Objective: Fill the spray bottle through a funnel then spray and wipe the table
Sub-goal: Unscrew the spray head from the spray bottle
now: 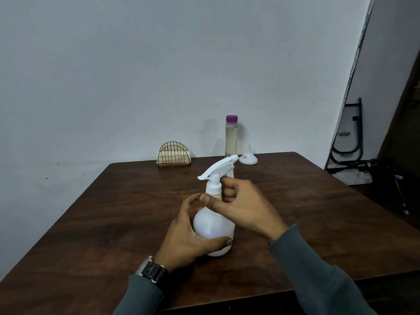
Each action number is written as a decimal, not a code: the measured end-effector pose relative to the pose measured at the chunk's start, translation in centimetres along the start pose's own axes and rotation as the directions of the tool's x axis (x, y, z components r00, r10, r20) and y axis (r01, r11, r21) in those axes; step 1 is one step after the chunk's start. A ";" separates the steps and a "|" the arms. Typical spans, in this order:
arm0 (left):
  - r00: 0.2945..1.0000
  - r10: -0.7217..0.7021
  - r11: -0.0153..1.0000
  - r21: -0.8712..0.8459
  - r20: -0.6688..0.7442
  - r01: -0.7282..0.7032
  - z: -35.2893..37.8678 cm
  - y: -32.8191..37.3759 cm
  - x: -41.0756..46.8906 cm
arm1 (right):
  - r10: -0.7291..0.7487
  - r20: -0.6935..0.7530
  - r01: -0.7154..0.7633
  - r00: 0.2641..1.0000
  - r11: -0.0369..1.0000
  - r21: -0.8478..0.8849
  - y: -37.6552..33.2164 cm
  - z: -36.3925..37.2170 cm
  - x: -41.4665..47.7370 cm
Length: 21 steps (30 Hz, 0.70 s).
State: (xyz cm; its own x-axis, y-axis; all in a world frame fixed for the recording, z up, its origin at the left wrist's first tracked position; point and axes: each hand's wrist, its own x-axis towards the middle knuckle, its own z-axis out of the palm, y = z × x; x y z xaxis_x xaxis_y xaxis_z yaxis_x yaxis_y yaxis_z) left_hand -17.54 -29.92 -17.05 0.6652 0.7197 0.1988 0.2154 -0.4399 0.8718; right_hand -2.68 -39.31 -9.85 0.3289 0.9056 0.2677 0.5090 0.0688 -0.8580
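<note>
On the dark brown wood table (306,201), near the middle: a white spray bottle (213,226), standing up, spray top (218,170) on, nozzle pointing toward the far right.

Left hand (189,237) wrapped round the fat round bottom of the bottle, thumb across the front, fingers curled behind. Clamped on it. Black watch (153,270) on that wrist, grey sleeve (141,296) below.

Right hand (241,206) up by the thin neck of the bottle, fingers bent round the white collar under the trigger, thumb stretched toward the left hand's fingers. Looks closed round the neck, though how hard the squeeze is cannot be told. Both hands close together, nearly touching at the fingertips.

At the far edge, by the pale wall (136,64): a tall clear bottle (231,138) with a purple cap (231,118), cloudy liquid inside. Just beside it on the right, a small white funnel (248,157), sitting upside down with its spout up. Further left, a gold wire holder (174,155) with folded napkins tucked in.

Off to the right, past the table, some black metal tubing (354,137) leaning by the wall.
</note>
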 end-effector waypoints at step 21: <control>1.000 -0.015 1.000 -0.023 0.008 0.015 0.0 0.1 -0.2 | -0.102 -0.160 0.086 0.982 0.991 -0.103 0.3 1.0 -0.1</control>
State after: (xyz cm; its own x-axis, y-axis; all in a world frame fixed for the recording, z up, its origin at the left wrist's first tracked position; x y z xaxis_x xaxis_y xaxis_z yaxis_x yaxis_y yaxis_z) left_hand -17.60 -30.11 -17.03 0.6676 0.7219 0.1822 0.2090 -0.4165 0.8848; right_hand -3.35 -38.96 -10.53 0.3981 0.8154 0.4203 0.6149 0.1028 -0.7819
